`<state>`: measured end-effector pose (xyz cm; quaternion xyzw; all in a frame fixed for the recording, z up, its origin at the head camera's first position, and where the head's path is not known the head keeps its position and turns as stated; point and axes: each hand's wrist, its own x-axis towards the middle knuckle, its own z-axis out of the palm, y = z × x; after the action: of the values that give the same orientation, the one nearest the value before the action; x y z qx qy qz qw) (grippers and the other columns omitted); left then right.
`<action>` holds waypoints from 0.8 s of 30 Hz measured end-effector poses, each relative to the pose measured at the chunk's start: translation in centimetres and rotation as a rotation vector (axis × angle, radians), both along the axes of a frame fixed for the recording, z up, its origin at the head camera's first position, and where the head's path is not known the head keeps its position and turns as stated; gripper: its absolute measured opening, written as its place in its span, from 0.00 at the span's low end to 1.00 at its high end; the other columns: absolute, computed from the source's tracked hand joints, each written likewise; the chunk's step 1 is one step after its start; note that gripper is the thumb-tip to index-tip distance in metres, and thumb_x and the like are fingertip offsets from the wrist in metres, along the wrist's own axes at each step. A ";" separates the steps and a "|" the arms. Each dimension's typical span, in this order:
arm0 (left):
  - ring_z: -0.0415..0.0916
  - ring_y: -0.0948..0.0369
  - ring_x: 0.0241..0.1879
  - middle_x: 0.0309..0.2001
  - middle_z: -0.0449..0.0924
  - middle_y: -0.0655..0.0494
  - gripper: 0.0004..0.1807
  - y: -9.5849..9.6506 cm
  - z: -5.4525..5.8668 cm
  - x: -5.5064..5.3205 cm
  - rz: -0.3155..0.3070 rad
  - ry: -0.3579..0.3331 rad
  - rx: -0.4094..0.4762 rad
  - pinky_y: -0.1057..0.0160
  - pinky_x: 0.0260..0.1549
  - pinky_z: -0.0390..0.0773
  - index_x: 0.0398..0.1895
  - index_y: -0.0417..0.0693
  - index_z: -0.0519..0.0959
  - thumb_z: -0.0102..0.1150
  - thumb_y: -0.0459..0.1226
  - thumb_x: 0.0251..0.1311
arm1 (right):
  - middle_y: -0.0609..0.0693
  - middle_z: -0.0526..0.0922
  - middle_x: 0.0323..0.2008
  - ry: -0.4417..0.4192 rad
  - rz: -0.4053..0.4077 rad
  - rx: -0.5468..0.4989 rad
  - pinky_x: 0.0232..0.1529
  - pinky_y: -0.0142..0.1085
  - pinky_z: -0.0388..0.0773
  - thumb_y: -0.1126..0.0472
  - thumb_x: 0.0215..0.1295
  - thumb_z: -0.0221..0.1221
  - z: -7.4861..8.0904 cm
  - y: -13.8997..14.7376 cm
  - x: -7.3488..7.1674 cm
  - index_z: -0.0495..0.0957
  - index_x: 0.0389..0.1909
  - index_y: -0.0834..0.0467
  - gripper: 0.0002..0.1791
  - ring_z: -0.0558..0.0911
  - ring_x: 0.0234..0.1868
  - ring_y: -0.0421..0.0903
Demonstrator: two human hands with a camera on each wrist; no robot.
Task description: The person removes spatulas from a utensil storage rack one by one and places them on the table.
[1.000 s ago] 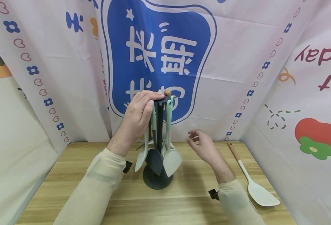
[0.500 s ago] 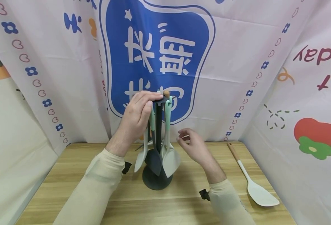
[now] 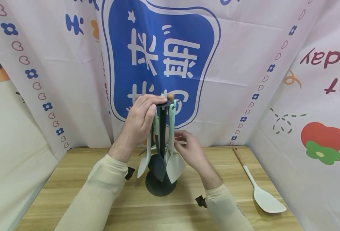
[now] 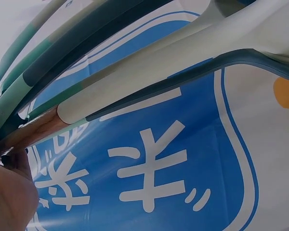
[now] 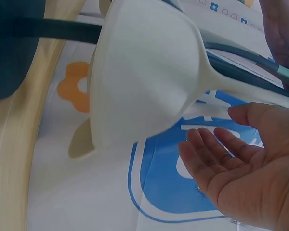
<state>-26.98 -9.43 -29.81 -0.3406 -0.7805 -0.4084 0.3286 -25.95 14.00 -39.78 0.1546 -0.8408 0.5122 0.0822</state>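
Note:
A dark utensil rack (image 3: 160,187) stands upright on the table, hung with several kitchen tools. At its top my left hand (image 3: 141,112) holds the rack, fingers laid over the top disc and thumb at its side. A dark turner (image 3: 157,166) and a pale turner with a mint handle (image 3: 176,168) hang at the front. Beside the pale one is my right hand (image 3: 191,152), its fingers loosely bent; in the right wrist view nothing lies in that palm. A wooden-handled tool (image 4: 36,129) hangs near my left hand in the left wrist view.
A white turner with a wooden handle (image 3: 269,200) lies on the wooden table (image 3: 100,205) at the right. Printed cloth (image 3: 230,64) hangs behind and at both sides, close to the table's back edge.
My right hand has moved left, from apart from the rack to beside the hanging pale turner. The left hand has kept its place on the rack's top.

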 end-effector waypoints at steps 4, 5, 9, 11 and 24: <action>0.78 0.47 0.79 0.73 0.88 0.47 0.26 0.0 0.0 -0.1 -0.001 0.020 0.002 0.42 0.86 0.73 0.75 0.46 0.87 0.41 0.40 0.92 | 0.64 0.87 0.74 0.011 0.009 -0.034 0.78 0.58 0.88 0.70 0.84 0.57 0.0 -0.7 0.1 0.81 0.76 0.65 0.24 0.89 0.75 0.64; 0.78 0.47 0.78 0.73 0.88 0.47 0.26 0.1 0.0 -0.1 0.000 0.024 0.002 0.42 0.85 0.74 0.74 0.46 0.87 0.41 0.40 0.92 | 0.65 0.86 0.74 0.010 0.009 -0.038 0.78 0.58 0.88 0.70 0.84 0.56 0.0 -0.8 0.1 0.81 0.77 0.65 0.24 0.88 0.76 0.65; 0.79 0.46 0.78 0.72 0.88 0.47 0.26 0.1 0.0 -0.2 0.001 0.029 -0.001 0.43 0.85 0.74 0.74 0.46 0.87 0.40 0.40 0.92 | 0.67 0.86 0.74 0.007 0.014 -0.053 0.79 0.60 0.86 0.70 0.87 0.54 -0.1 -1.3 0.0 0.79 0.78 0.65 0.24 0.87 0.78 0.67; 0.79 0.46 0.77 0.72 0.88 0.47 0.27 0.2 -0.1 -0.2 0.000 0.028 0.001 0.43 0.85 0.74 0.74 0.45 0.87 0.40 0.40 0.92 | 0.67 0.86 0.74 -0.001 0.023 -0.070 0.80 0.60 0.85 0.69 0.89 0.54 -0.1 -1.5 0.0 0.79 0.78 0.65 0.23 0.86 0.78 0.67; 0.79 0.46 0.79 0.73 0.88 0.47 0.26 0.1 0.0 0.0 0.007 0.029 0.004 0.42 0.86 0.74 0.74 0.46 0.87 0.40 0.40 0.92 | 0.68 0.89 0.68 0.009 0.034 -0.121 0.75 0.60 0.89 0.68 0.92 0.54 -0.4 -2.1 -0.5 0.79 0.75 0.66 0.19 0.90 0.71 0.66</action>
<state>-27.03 -9.36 -29.80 -0.3430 -0.7761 -0.4037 0.3420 -26.45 11.93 -40.17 0.1659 -0.8051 0.5629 0.0866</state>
